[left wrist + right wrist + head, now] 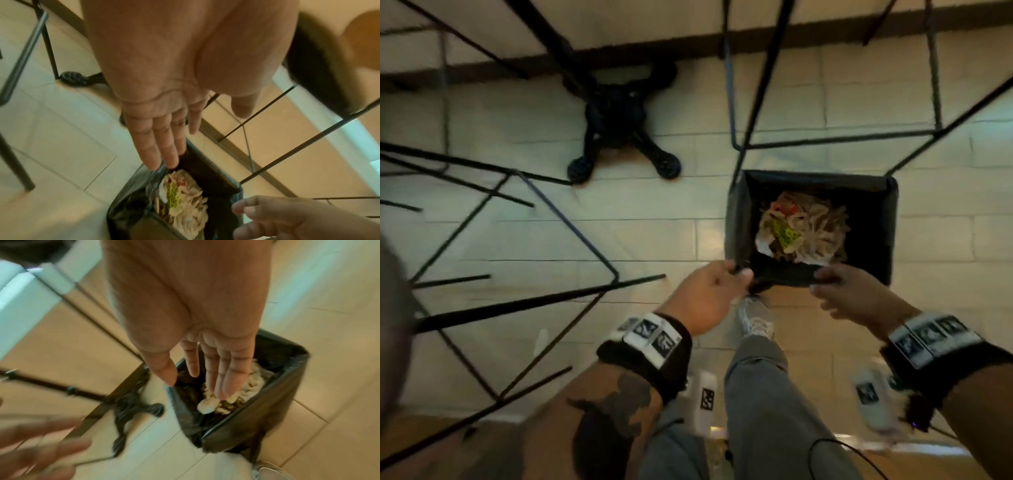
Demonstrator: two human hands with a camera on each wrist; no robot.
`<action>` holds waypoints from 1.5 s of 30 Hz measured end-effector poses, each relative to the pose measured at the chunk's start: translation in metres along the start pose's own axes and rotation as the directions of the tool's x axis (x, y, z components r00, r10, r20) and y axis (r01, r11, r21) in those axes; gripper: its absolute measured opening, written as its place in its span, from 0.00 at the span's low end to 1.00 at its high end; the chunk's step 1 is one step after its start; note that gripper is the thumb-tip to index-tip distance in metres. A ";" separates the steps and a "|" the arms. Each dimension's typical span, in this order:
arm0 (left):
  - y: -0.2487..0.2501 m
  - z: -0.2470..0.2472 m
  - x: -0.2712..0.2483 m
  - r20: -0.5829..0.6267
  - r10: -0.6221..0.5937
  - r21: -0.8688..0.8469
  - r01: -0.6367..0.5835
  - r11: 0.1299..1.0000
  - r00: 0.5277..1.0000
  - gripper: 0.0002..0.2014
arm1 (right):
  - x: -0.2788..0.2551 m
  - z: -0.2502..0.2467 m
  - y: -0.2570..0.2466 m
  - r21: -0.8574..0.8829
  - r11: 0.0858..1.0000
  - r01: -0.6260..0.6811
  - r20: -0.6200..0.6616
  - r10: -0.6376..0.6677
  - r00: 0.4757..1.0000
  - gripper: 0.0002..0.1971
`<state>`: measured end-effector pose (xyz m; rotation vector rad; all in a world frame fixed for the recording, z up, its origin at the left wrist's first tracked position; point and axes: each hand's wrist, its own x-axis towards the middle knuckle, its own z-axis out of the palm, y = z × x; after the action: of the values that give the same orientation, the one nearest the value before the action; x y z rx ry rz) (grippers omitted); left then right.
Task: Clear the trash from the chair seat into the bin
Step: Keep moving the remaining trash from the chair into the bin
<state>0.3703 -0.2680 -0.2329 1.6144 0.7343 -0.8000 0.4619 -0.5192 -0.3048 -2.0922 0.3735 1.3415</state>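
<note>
Café or canteen-type dining area: pale tiled floor point(654, 233), cast-iron pedestal table base point(619, 126), thin black metal chair legs point(571, 219), lined bin point(887, 219) of crumpled napkins point(804, 226).

Pale tiled floor point(640, 236), long rectangular tiles. Standing on it: black-lined bin point(736, 219) with crumpled paper trash point(811, 226) inside, thin black chair legs point(571, 222) left of the bin, an ornate black table base point(619, 126) further back, and the person's grey sneaker point(756, 318) just beside the bin's near edge.

Left hand point(39, 449) blurred, cut off; bin point(131, 216) bottom cropped.
</note>
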 end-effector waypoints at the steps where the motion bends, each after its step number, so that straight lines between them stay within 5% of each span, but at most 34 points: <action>1: -0.003 -0.011 -0.023 -0.018 0.033 0.031 -0.032 0.999 0.999 0.26 | -0.017 0.010 -0.015 -0.147 0.986 0.077 0.007 -0.077 0.997 0.12; 7: -0.027 -0.088 -0.179 -0.174 0.222 0.041 -0.218 0.975 0.960 0.21 | -0.143 0.079 -0.143 -0.479 0.723 0.497 0.192 -0.466 0.864 0.10; 10: -0.044 -0.130 -0.259 -0.348 0.324 0.009 -0.342 0.940 0.880 0.18 | -0.208 0.121 -0.218 -0.486 0.596 0.638 0.279 -0.587 0.760 0.11; 12: -0.059 -0.158 -0.304 -0.531 0.346 0.004 -0.406 0.914 0.774 0.14 | -0.247 0.155 -0.264 -0.466 0.539 0.701 0.343 -0.620 0.705 0.14; 17: -0.112 -0.228 -0.372 -0.896 0.233 0.080 -0.380 0.922 0.377 0.12 | -0.310 0.245 -0.352 -0.505 0.307 0.807 0.393 -0.750 0.532 0.27; 20: -0.136 -0.268 -0.384 -0.957 0.150 0.085 -0.254 0.964 0.250 0.24 | -0.321 0.294 -0.384 -0.546 0.099 0.832 0.508 -0.751 0.423 0.40; 23: -0.149 -0.301 -0.378 -0.979 0.141 0.124 -0.120 0.985 0.148 0.41 | -0.318 0.338 -0.411 -0.646 -0.088 0.758 0.596 -0.679 0.429 0.46; 25: -0.149 -0.321 -0.368 -0.979 0.058 0.055 -0.018 0.998 0.194 0.51 | -0.315 0.362 -0.424 -0.689 -0.185 0.701 0.634 -0.623 0.458 0.46; 27: -0.146 -0.339 -0.356 -0.950 -0.086 -0.058 0.101 0.993 0.300 0.57 | -0.309 0.378 -0.430 -0.716 -0.281 0.639 0.657 -0.581 0.481 0.44; 30: -0.143 -0.357 -0.341 -0.900 -0.202 -0.117 0.232 0.966 0.387 0.61 | -0.303 0.390 -0.435 -0.715 -0.399 0.574 0.683 -0.574 0.452 0.32; 36: -0.135 -0.395 -0.325 -0.907 -0.259 -0.163 0.290 0.943 0.332 0.57 | -0.298 0.394 -0.441 -0.651 -0.449 0.611 0.739 -0.558 0.377 0.15; 42: -0.143 -0.420 -0.317 -0.866 -0.291 -0.174 0.302 0.937 0.406 0.45 | -0.295 0.390 -0.436 -0.614 -0.501 0.610 0.768 -0.559 0.314 0.11; 45: -0.148 -0.416 -0.315 -0.886 -0.253 -0.149 0.278 0.949 0.389 0.36 | -0.297 0.383 -0.435 -0.609 -0.460 0.646 0.762 -0.565 0.316 0.09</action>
<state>0.1170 0.1525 -0.0022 1.9360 1.8132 -0.0376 0.2899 0.0310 -0.0021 -2.1475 -2.2967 0.6307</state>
